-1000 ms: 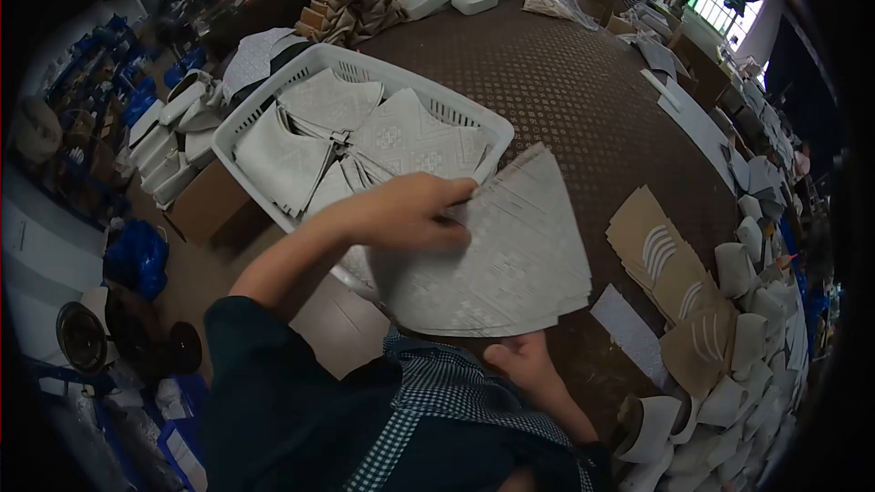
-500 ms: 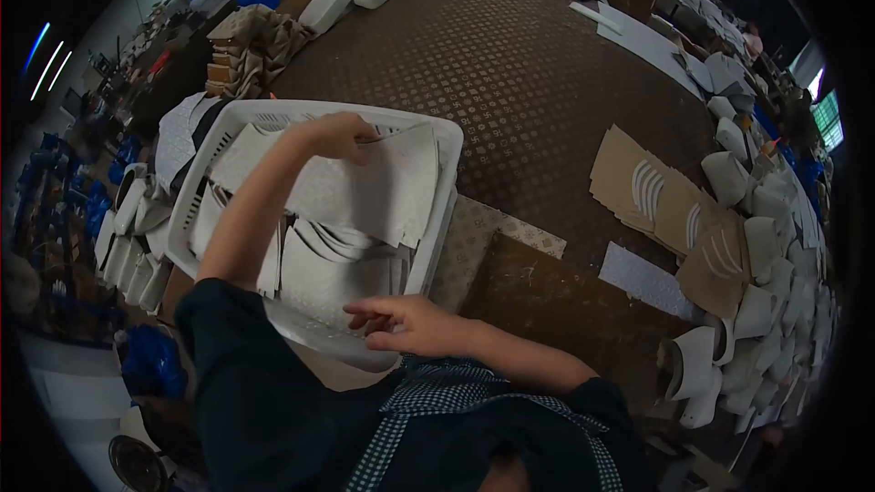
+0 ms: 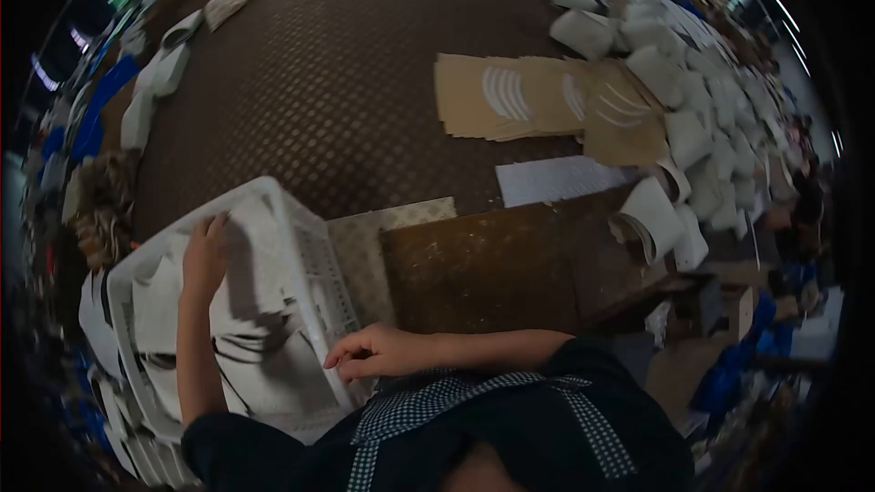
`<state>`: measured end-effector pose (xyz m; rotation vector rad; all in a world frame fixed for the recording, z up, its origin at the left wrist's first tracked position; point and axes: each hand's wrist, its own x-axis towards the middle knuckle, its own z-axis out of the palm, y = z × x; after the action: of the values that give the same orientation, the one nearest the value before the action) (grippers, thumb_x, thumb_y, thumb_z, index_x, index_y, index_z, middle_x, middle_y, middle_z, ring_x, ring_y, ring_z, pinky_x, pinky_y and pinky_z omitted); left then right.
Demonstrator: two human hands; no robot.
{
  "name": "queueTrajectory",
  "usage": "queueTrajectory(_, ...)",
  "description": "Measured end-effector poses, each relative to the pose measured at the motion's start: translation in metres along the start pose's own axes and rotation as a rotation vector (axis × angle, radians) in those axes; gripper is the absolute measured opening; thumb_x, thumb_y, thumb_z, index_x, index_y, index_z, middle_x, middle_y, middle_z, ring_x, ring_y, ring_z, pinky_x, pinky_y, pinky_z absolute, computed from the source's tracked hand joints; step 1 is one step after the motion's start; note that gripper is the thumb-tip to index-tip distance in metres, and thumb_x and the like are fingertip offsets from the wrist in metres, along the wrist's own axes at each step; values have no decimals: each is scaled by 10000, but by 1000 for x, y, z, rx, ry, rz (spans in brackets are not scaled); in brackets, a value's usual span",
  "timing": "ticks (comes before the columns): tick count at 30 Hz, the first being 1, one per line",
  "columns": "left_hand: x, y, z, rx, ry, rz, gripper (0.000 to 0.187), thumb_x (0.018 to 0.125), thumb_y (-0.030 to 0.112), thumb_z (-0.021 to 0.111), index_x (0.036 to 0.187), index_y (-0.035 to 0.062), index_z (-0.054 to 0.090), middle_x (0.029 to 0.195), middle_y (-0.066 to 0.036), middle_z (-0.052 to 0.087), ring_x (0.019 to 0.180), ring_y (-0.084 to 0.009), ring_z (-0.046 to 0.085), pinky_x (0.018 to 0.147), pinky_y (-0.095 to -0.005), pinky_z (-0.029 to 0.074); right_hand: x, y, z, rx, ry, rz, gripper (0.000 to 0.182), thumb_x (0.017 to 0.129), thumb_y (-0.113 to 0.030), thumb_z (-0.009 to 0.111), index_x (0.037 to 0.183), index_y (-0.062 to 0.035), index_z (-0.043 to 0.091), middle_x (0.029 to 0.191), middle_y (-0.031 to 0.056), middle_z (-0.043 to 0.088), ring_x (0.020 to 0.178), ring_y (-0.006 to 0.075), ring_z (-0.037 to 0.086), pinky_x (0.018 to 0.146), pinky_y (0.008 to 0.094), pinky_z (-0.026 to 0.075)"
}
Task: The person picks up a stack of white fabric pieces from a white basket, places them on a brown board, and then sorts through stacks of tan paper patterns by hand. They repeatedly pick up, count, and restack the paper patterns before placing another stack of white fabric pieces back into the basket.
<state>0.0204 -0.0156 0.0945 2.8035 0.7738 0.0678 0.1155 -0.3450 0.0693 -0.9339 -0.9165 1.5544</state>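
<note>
A white plastic basket [image 3: 293, 246] sits in front of me on the left, holding stacks of off-white sheet pieces [image 3: 260, 260]. My left hand [image 3: 205, 260] rests over the upper stack, fingers stretched out, and no piece shows lifted in it. Just beside the basket's right rim is my right hand [image 3: 381, 352], thumb and fingers apart and loosely bent, nothing between them. Lower in the basket, several pieces [image 3: 283, 378] lie overlapped with dark gaps at their edges.
Brown cut pieces [image 3: 547, 100] with white curved stripes lie fanned on the dark patterned table [image 3: 301, 73]. Near them are a pale speckled sheet [image 3: 556, 182] and a worn brown board [image 3: 474, 273]. Many curved white pieces [image 3: 693, 137] are heaped at the right; folded brown cloth [image 3: 102, 200] is at the left.
My view has turned right, so the basket now appears lower and further left. The left hand's fingers have straightened over the stack. My right hand stays near the basket's near edge.
</note>
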Motion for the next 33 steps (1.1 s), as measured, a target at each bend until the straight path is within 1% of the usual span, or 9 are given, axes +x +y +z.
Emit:
queueTrajectory(3,-11,-37,44,-18,132,13,565,812,-38,588,1350,101,487,1413,-124,429,1244,-353,446,1068,-435,344,-19,5,-16,-64,123,-50,282,944,-146,582,1179,8,602,969,55,674,906,99,622,817,260,493)
queueTrajectory(6,-12,-23,27,-77,173,-35,537,823,-45,579,1333,110,511,1425,-112,423,1273,-332,431,1074,-423,349,-57,-53,-12,25,216,-466,273,924,-101,571,1174,7,596,941,58,665,810,106,602,712,261,495)
queueTrajectory(9,-11,18,-9,-23,271,-5,522,825,-48,578,1319,115,525,1420,-109,429,1281,-323,427,1074,-424,351,-117,-139,1,-377,167,-1184,273,928,-58,537,1187,11,589,959,81,659,830,149,618,708,269,509)
queueTrajectory(12,-8,81,-45,10,378,84,509,827,-50,577,1305,119,539,1415,-105,434,1288,-314,423,1073,-425,353,-165,-164,13,-654,126,-1384,272,921,-54,541,1180,12,592,973,89,657,826,152,620,707,269,509)
queueTrajectory(20,-41,232,-65,-17,436,230,475,832,-58,574,1268,132,576,1401,-95,447,1309,-290,413,1072,-428,358,-255,-183,-19,-835,128,-1455,269,903,-44,552,1161,15,599,1013,111,652,815,159,624,703,270,510)
queueTrajectory(23,-36,262,-25,-113,448,359,460,822,-66,577,1242,120,589,1381,-104,461,1301,-292,421,1071,-426,357,-296,-187,-47,-858,154,-1456,268,896,-40,557,1154,17,601,1027,119,650,811,162,625,702,270,510)
queueTrajectory(26,-30,315,13,-206,383,299,397,843,-17,571,1225,90,595,1367,-115,475,1299,-291,423,1059,-415,357,-345,-195,-78,-883,205,-1451,267,889,-36,561,1147,18,604,1042,128,648,807,165,627,701,271,511)
queueTrajectory(29,-18,368,72,-376,295,273,408,808,-79,561,1188,62,605,1346,-125,480,1264,-291,449,1045,-385,373,-399,-199,-117,-923,314,-1432,266,882,-32,565,1140,19,606,1057,136,646,803,168,628,699,271,511)
queueTrajectory(33,-16,459,154,-677,103,201,419,797,-74,553,1194,52,600,1314,-116,489,1249,-270,459,992,-351,414,-448,-184,-191,-869,690,-1215,264,873,-26,571,1130,21,610,1077,147,643,798,172,630,698,271,512)
